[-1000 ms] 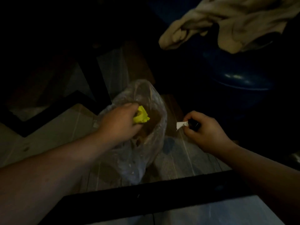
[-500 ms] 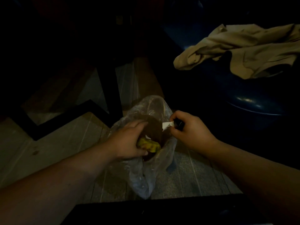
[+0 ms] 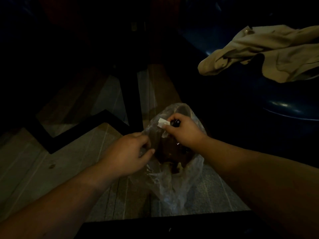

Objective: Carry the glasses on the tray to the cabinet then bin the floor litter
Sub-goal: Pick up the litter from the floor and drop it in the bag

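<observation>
A clear plastic bag [image 3: 174, 185] stands open on the dim tiled floor, with dark brown rubbish inside. My left hand [image 3: 128, 155] pinches the bag's left rim and holds it open. My right hand [image 3: 183, 131] hovers over the bag's mouth, closed on a small white scrap of paper [image 3: 162, 121] and a small dark item. The yellow litter is out of sight, somewhere inside the bag. No glasses, tray or cabinet are in view.
A black metal table frame [image 3: 131, 94] with a zigzag foot stands just left of the bag. A blue plastic chair [image 3: 284, 107] with a beige cloth [image 3: 269, 54] draped on it is at the right. A dark tabletop edge [image 3: 164, 226] crosses the bottom.
My left hand dropped the yellow litter into the bag and now grips the bag's rim. My right hand moved left with the white scrap, from beside the bag to over its mouth.
</observation>
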